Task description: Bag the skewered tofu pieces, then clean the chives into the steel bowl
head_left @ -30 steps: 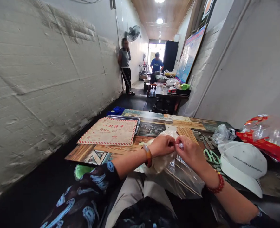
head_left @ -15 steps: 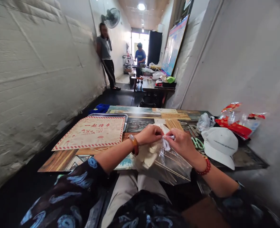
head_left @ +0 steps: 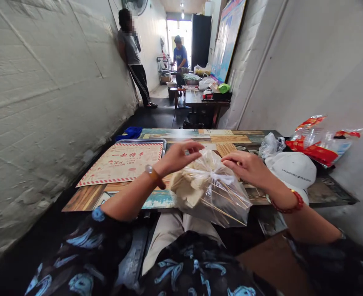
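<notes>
While the fingers (head_left: 195,146) of the bare left hand (head_left: 178,158) are parted, thumb well away from them and with nothing gripped between, those of the bare right hand (head_left: 249,166) are curled inward with the thumb close; whether they pinch anything I cannot tell. Between and below the hands is a clear, glossy plastic bag (head_left: 211,190), gathered at its middle by a white plastic knot (head_left: 223,178); within it, soft cream-coloured sheets (head_left: 189,189) lie bunched towards the left, and thin pale wooden sticks (head_left: 224,212) slant down to the right; the bag overhangs the near edge of the multicoloured, wood-patterned bench (head_left: 82,201).

Left of the bag, a tan paper mat with a red-striped border (head_left: 119,164) lies partly over a silver metal tray (head_left: 164,149); a rumpled blue cloth (head_left: 132,132) is at the far left corner. Beside the right wrist is a white peaked cap (head_left: 292,170); behind it are a crumpled clear bag (head_left: 271,146) and red-and-clear plastic packaging (head_left: 315,151). Farther off, one person in a grey top (head_left: 133,49) leans at the left wall; another in a blue shirt (head_left: 180,57) stands at the back.
</notes>
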